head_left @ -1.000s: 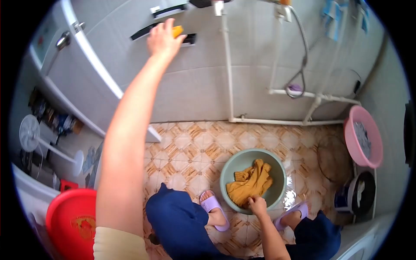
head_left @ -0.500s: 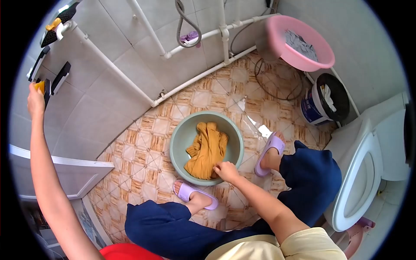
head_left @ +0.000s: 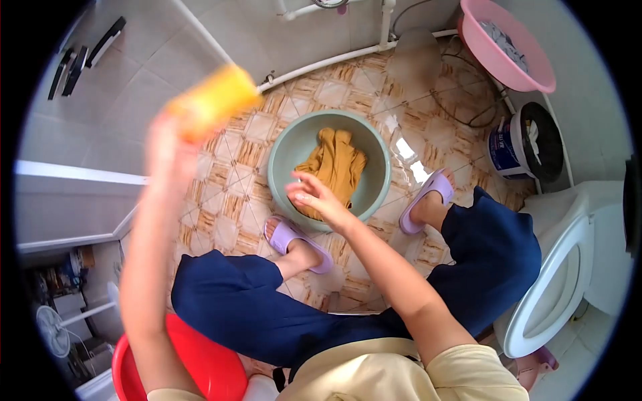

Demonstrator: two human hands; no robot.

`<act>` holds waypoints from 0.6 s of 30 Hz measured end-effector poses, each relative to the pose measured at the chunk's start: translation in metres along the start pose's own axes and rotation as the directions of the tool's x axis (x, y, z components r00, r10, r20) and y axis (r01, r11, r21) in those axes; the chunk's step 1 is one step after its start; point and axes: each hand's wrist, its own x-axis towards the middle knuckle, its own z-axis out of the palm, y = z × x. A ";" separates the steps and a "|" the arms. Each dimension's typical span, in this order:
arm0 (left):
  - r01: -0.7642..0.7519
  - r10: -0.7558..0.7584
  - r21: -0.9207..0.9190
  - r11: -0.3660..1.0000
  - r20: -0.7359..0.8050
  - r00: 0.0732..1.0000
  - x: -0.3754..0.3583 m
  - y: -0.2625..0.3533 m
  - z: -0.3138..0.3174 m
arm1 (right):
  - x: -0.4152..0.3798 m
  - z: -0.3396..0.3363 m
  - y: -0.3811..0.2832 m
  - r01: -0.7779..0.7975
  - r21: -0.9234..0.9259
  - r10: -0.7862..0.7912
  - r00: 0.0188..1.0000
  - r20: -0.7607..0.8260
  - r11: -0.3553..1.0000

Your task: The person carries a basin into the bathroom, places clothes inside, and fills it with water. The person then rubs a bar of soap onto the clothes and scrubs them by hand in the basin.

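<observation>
Away from the dark wall holders (head_left: 105, 41) at the upper left of the frame, the left hand (head_left: 172, 144) has swung in toward the basin, carrying a yellow object (head_left: 227, 97), while the right hand (head_left: 322, 200) has come up off the clothing it was pinching. The left hand is closed around the lower end of the yellow object, though motion blur hides exactly how the fingers sit; the right hand is unclenched, fingers loosely spread, apparently grasping nothing. Whether a fingertip brushes the cloth below, I cannot tell. The mustard garment (head_left: 342, 159) lies bunched inside the green basin (head_left: 385, 167), near the centre of the frame. With the object held by one end and moving fast, a slack or damp grip could let it slip and land on the tiles (head_left: 247, 150) rather than in the basin. If it is an open container, which the blur conceals, the swing or a tilt could spill its contents outside the rim. Bright patches (head_left: 406, 150) right of the basin look like water, so the nearby lilac slipper (head_left: 418, 212) might skid if weight shifts onto it. The basin, unheld by either hand, could slide if bumped.
</observation>
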 end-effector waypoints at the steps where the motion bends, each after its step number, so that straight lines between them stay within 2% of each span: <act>1: 0.226 -0.223 -0.082 0.971 0.052 0.974 -0.020 -0.037 0.024 | -0.001 0.008 0.000 -0.010 -0.001 0.010 1.000 0.007 1.000; 2: 0.429 -0.427 -0.053 0.902 0.051 0.903 -0.038 -0.067 0.041 | -0.002 0.014 0.001 0.061 0.230 -0.053 0.998 -0.040 0.971; 3: 0.563 -0.561 -0.025 0.826 0.065 0.825 -0.046 -0.110 0.047 | -0.005 0.017 0.004 0.137 0.445 -0.101 0.989 -0.104 0.885; 4: 0.630 -0.628 -0.031 0.776 0.050 0.777 -0.062 -0.136 0.061 | -0.007 0.009 0.012 0.113 0.595 -0.043 0.991 -0.129 0.796; 6: 0.774 -0.746 -0.137 0.618 0.206 0.633 -0.078 -0.190 0.068 | -0.014 -0.007 0.011 0.228 0.625 -0.009 0.943 -0.333 0.746; 8: 0.762 -0.736 -0.026 0.647 0.239 0.633 -0.091 -0.207 0.090 | -0.020 -0.043 0.028 0.272 0.675 0.042 0.911 -0.410 0.686; 9: 0.714 -0.712 0.111 0.691 0.269 0.648 -0.093 -0.222 0.096 | -0.026 -0.056 0.031 0.289 0.673 0.084 0.882 -0.464 0.681; 10: 0.632 -0.732 0.395 0.666 0.186 0.655 -0.091 -0.236 0.100 | -0.030 -0.071 0.031 0.305 0.667 0.122 0.849 -0.514 0.680; 11: 0.363 -0.536 0.634 0.683 0.098 0.838 -0.087 -0.259 0.097 | -0.034 -0.089 0.040 0.307 0.657 0.178 0.807 -0.563 0.689; 12: 0.084 -0.278 0.827 0.556 0.090 0.956 -0.084 -0.285 0.092 | -0.037 -0.105 0.046 0.306 0.647 0.230 0.761 -0.607 0.698; 13: 0.090 -0.282 0.828 0.553 0.085 0.956 -0.092 -0.298 0.091 | -0.043 -0.110 0.042 0.290 0.648 0.271 0.734 -0.623 0.704; 14: -0.120 -0.022 0.938 0.325 0.135 0.991 -0.098 -0.303 0.094 | -0.045 -0.115 0.046 0.291 0.650 0.272 0.735 -0.621 0.702; 15: -0.261 0.214 0.965 0.027 0.250 0.944 -0.104 -0.306 0.096 | -0.048 -0.119 0.050 0.238 0.595 0.255 0.739 -0.624 0.767; 16: -0.262 0.209 0.965 0.022 0.252 0.945 -0.110 -0.310 0.096 | -0.051 -0.122 0.057 0.182 0.536 0.242 0.743 -0.624 0.825; 17: -0.194 0.006 0.980 0.043 0.194 0.981 -0.112 -0.303 0.099 | -0.049 -0.109 0.048 0.144 0.455 0.244 0.684 -0.688 0.879; 18: -0.122 -0.200 0.991 0.048 0.130 0.971 -0.114 -0.300 0.101 | -0.050 -0.108 0.047 0.147 0.458 0.246 0.682 -0.689 0.876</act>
